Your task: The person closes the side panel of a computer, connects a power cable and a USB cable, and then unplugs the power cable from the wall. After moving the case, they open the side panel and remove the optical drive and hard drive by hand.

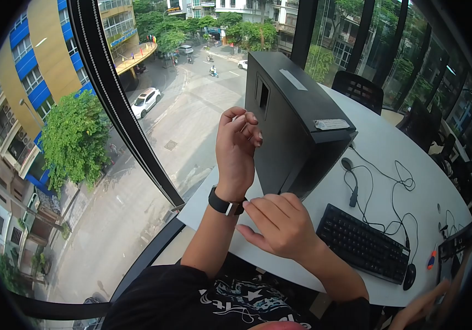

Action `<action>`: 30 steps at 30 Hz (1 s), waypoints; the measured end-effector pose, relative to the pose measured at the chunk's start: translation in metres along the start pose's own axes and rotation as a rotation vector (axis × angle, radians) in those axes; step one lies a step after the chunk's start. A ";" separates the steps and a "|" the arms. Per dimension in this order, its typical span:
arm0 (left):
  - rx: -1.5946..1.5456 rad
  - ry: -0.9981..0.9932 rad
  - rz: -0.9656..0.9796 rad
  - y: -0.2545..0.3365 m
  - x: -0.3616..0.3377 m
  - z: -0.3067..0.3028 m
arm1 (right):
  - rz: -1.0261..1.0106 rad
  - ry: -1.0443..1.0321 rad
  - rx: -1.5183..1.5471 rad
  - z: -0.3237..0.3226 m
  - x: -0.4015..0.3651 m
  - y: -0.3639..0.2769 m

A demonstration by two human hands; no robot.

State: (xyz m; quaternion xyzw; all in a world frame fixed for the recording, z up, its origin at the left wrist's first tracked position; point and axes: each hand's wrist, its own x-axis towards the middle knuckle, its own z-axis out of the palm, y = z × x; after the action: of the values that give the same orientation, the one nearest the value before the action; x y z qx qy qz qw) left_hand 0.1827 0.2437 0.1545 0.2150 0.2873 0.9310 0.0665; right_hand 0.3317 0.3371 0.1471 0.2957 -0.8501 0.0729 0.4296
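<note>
My left hand [238, 146] is raised palm up in front of the black computer case [296, 110], its fingers loosely curled and apart with nothing in them. A black watch [226, 202] with a metal clasp sits around my left wrist. Close to that wrist is my right hand [277, 223], its fingers bent and its fingertips at the edge of the watch strap. Whether the fingertips grip the strap is too small to tell. The case stands upright on the white table [329, 181], with a light-coloured strip on its top.
On the table lie a black keyboard [363, 242], a mouse [409, 276], tangled cables [393, 184] and an orange-and-blue object [431, 260]. Another person's hand [423, 302] is at the lower right. Black chairs [357, 91] stand behind the table; a window frame rises at the left.
</note>
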 end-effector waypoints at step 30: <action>1.156 -0.378 0.771 -0.035 -0.038 0.026 | 1.023 -0.305 0.811 0.152 0.028 0.366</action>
State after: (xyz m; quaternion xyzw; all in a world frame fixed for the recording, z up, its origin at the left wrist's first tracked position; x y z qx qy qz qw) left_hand 0.2285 0.2760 0.1404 0.4597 0.6214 0.5338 -0.3429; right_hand 0.0079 0.5656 0.1222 0.0004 -0.8396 0.5386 0.0707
